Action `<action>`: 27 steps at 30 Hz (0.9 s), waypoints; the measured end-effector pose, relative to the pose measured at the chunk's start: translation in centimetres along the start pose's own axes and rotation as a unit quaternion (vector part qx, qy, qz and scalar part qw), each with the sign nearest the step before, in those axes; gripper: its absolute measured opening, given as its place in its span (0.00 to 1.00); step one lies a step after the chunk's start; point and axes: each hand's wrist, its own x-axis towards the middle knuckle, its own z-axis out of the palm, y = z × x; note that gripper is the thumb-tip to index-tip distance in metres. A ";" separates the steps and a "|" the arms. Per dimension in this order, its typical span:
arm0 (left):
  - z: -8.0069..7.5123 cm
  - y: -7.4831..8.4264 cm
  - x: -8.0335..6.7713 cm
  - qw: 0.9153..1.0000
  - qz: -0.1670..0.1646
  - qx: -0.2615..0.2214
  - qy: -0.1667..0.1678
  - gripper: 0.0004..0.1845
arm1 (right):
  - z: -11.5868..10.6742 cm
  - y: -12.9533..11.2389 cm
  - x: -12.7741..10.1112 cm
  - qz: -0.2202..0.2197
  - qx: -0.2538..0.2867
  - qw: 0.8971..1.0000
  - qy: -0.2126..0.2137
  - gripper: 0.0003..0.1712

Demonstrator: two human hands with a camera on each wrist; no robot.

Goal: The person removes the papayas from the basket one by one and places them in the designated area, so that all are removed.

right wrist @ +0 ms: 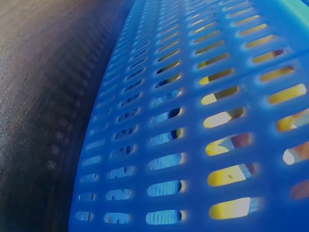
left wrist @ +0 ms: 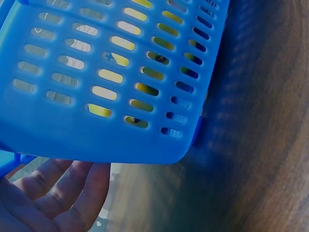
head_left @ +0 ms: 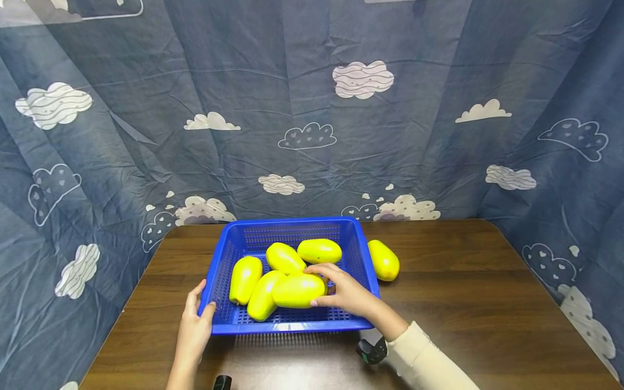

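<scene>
A blue perforated plastic basket [head_left: 292, 327] stands on the table with several smooth yellow oblong fruits inside. My left hand [head_left: 193, 324] grips its left rim near the front corner, thumb on top; the left wrist view has the fingers [left wrist: 91, 193] against the basket's edge. Reaching over the front right corner, my right hand [head_left: 343, 290] holds the right end of the front yellow fruit [head_left: 297, 291], fingers over the top and thumb at the near side. That fruit overlaps another yellow fruit [head_left: 263, 295]. In the right wrist view the slotted basket wall [right wrist: 193, 140] hides most of the hand.
One more yellow fruit [head_left: 384, 260] lies on the wooden table [head_left: 453, 303] just right of the basket. A dark blue curtain [head_left: 312, 108] with cloud prints hangs behind and at both sides. A black wrist device [head_left: 372, 351] shows under the right sleeve.
</scene>
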 end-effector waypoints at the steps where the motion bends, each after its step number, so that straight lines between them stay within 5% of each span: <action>1: 0.0 0.0 0.0 1.000 -0.001 -0.001 -0.001 0.28 | 0.0 -0.1 0.0 0.001 0.004 1.000 0.008 0.34; 9: 0.1 0.0 0.2 1.000 0.000 0.004 -0.002 0.28 | -1.1 -3.6 -0.3 -0.018 0.023 0.996 0.083 0.32; 27: 0.1 -0.1 0.2 1.000 0.004 0.002 -0.001 0.28 | -2.2 -3.5 -1.2 -0.005 0.096 0.969 0.228 0.34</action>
